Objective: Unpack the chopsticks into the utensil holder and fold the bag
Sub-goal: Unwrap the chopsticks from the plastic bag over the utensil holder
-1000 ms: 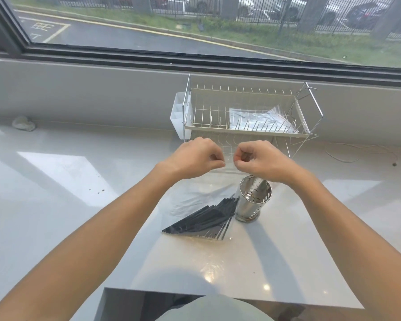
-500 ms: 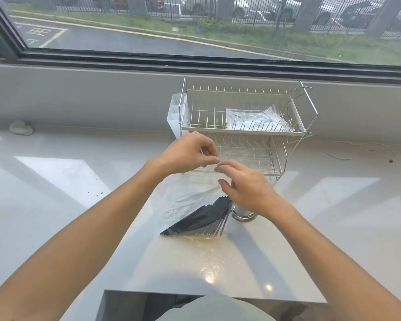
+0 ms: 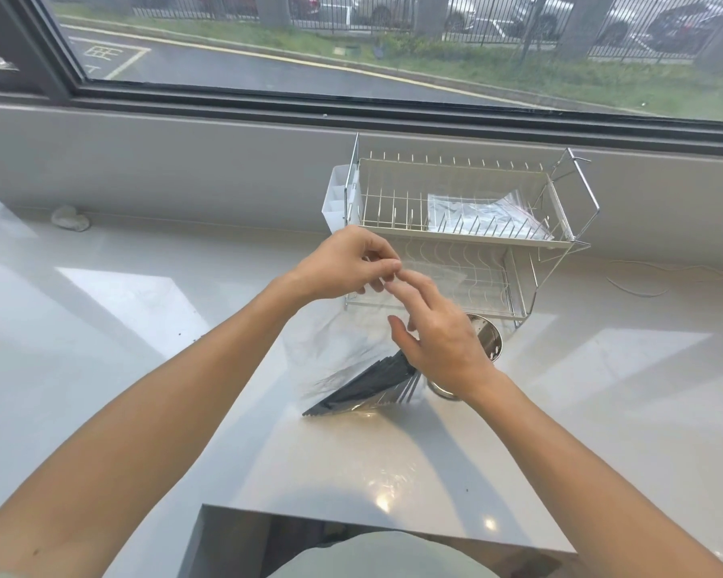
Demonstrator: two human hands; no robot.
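Observation:
A clear plastic bag (image 3: 330, 348) hangs upright over the white counter with a bundle of dark chopsticks (image 3: 364, 387) lying in its bottom. My left hand (image 3: 343, 264) pinches the bag's top edge. My right hand (image 3: 435, 340) is just below and to the right, fingers straight and spread, its fingertips reaching up to the bag's mouth beside the left fingers. The steel utensil holder (image 3: 487, 333) stands on the counter behind my right hand and is mostly hidden by it.
A two-tier wire dish rack (image 3: 456, 214) stands against the window sill wall, with another clear bag (image 3: 485, 214) on its top tier and a white caddy (image 3: 337, 202) on its left side. A small stone (image 3: 70, 217) lies far left. A thin cord (image 3: 643, 285) lies right.
My right hand has let go of the bag's top edge, opened and dropped lower in front of the holder. The left hand keeps its pinch on the bag.

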